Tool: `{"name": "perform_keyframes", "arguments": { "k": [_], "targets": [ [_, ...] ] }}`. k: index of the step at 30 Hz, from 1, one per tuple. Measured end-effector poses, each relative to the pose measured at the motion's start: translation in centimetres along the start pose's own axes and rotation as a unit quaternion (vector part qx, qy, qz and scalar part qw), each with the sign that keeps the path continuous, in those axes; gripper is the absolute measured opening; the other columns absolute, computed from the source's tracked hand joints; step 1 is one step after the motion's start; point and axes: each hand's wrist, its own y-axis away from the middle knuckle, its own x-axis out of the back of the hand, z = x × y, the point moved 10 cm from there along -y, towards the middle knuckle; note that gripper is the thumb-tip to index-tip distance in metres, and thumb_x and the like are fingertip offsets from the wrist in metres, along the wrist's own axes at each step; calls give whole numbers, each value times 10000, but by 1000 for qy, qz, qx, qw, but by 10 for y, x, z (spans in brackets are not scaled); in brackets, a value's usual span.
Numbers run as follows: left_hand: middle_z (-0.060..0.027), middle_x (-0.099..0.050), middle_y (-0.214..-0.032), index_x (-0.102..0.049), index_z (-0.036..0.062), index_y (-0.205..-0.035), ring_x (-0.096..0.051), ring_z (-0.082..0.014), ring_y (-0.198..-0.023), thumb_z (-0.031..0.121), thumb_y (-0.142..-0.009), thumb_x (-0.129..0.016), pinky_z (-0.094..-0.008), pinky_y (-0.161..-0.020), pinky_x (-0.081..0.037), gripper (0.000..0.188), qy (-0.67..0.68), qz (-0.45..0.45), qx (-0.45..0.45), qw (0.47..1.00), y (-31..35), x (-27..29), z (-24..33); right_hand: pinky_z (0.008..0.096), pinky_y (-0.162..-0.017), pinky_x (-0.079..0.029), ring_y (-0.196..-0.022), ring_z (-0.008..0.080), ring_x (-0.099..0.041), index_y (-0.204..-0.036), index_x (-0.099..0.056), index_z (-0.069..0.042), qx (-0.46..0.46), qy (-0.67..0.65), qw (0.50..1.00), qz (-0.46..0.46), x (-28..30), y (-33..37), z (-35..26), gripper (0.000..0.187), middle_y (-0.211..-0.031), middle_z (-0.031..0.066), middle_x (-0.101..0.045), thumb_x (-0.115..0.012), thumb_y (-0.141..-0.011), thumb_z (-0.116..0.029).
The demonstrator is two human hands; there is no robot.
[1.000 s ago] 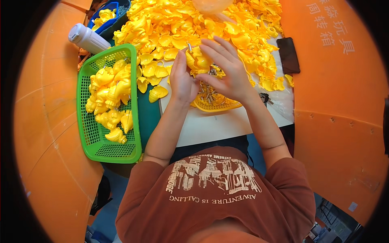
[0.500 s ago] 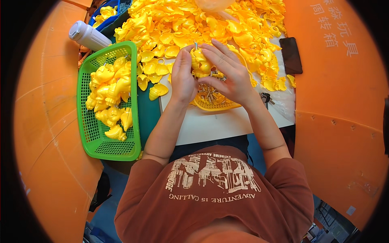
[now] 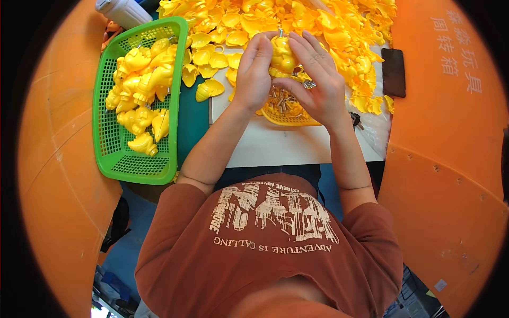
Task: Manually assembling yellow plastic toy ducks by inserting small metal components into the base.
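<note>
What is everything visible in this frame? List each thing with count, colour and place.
yellow plastic piece: one, yellow, held between both hands above the small basket
small basket: one, yellow, on the white board under the hands, metal bits inside
loose shells: a large pile, yellow, across the far side of the table
green basket: one, green, to the left, partly filled
assembled figures: many, yellow, inside the green basket
white board: one, white, table's near edge
dark flat object: one, dark, right of the pile
white container: one, white, top left
orange bins: two, orange, left and right
left hand: fingers on the piece
right hand: fingers on the piece
</note>
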Motion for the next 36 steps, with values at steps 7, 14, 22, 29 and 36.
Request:
{"name": "perform_keyframes", "arguments": {
  "k": [7, 14, 22, 29, 36],
  "targets": [
    [-93, -537, -1107, -400, 39, -1210, -557, -156, -979, 345, -985, -305, -283, -817, -482, 391, 14, -10, -7, 1000, 2, -1, 0, 368, -949, -413, -1208, 321, -454, -1202, -544, -23, 10, 16, 1000, -11, -4, -2, -4, 617, -1242, 122, -541, -778, -643, -143],
    [-83, -481, -1118, -313, 19, -1238, -504, -123, -994, 315, -930, -487, -259, -824, -456, 461, -31, -111, -91, 989, 12, -21, 16, 409, -985, -388, -1211, 361, -442, -1173, -568, -20, 32, 17, 999, -21, 9, -4, -15, 586, -1229, 133, -549, -773, -629, -95],
    [-84, -455, -1150, -315, 11, -1232, -464, -126, -1033, 227, -919, -524, -258, -887, -400, 434, -53, -138, -97, 984, 20, -32, 21, 392, -1009, -358, -1240, 336, -417, -1186, -554, 6, -25, -129, 991, 11, 23, -6, -5, 518, -1227, 161, -544, -727, -702, -60],
    [-130, -410, -1181, -353, 10, -1216, -404, -190, -1112, 273, -928, -481, -314, -961, -332, 411, -213, -146, -283, 924, 29, -40, 48, 285, -897, -446, -996, 179, -581, -1160, -547, 52, -273, -462, 843, 39, 3, 14, 50, 290, -1089, 134, -611, -536, -879, -19],
    [-131, -401, -1194, -321, 0, -1262, -427, -196, -1096, 275, -947, -426, -316, -949, -350, 431, -157, -152, -240, 946, 27, -42, 35, 280, -845, -487, -938, 176, -607, -1086, -582, 61, -263, -500, 823, 58, 6, 13, 51, 236, -1034, 134, -632, -562, -862, -9]
  ]
}}
